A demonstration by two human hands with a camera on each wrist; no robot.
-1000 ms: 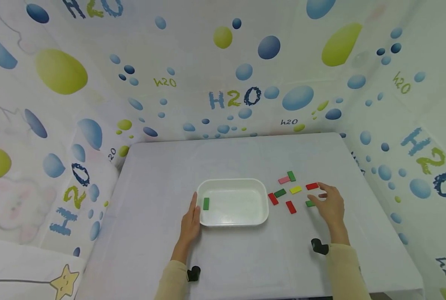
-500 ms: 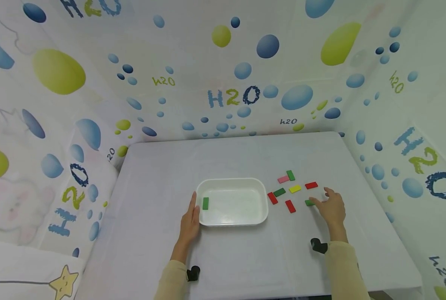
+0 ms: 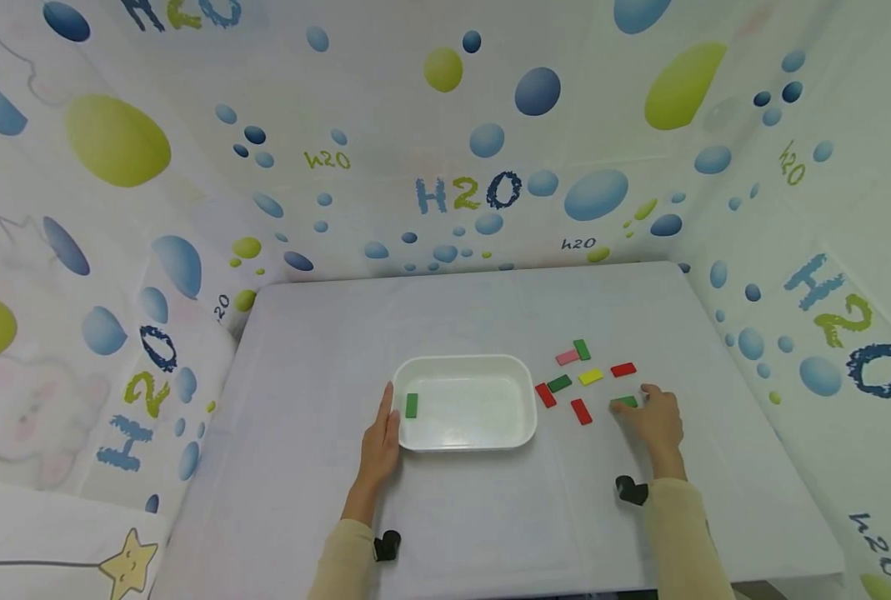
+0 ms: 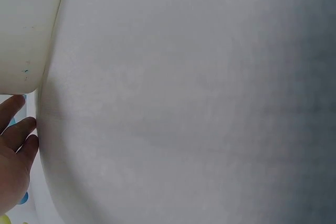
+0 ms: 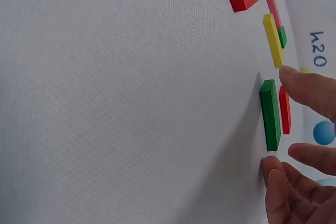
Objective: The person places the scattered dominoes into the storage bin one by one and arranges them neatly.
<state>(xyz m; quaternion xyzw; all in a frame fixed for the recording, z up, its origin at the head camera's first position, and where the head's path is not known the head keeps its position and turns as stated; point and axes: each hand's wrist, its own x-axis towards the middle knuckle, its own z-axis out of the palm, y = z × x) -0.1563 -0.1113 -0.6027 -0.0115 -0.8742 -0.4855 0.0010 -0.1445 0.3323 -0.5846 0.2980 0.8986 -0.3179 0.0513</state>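
Tray [image 3: 475, 408]: flat on the table [image 3: 302, 350]; one green piece [image 3: 411, 406] lies inside.
Left hand [image 3: 380, 443]: not gripping; straight fingers rest along the tray's left end, probably to steady it.
Right hand [image 3: 657, 418]: unclenched, thumb and fingers around the ends of a green block [image 5: 271, 115] on the table, suiting its length; contact I cannot tell.
Other blocks [image 3: 591, 377]: scattered near, within reach.

Right of the white tray [image 3: 483, 410], one green block [image 3: 626, 401] is partly covered by the right hand [image 3: 658, 418] in the head view. Left of the tray, the left hand [image 4: 14, 153] is cut off by the left wrist view's edge.
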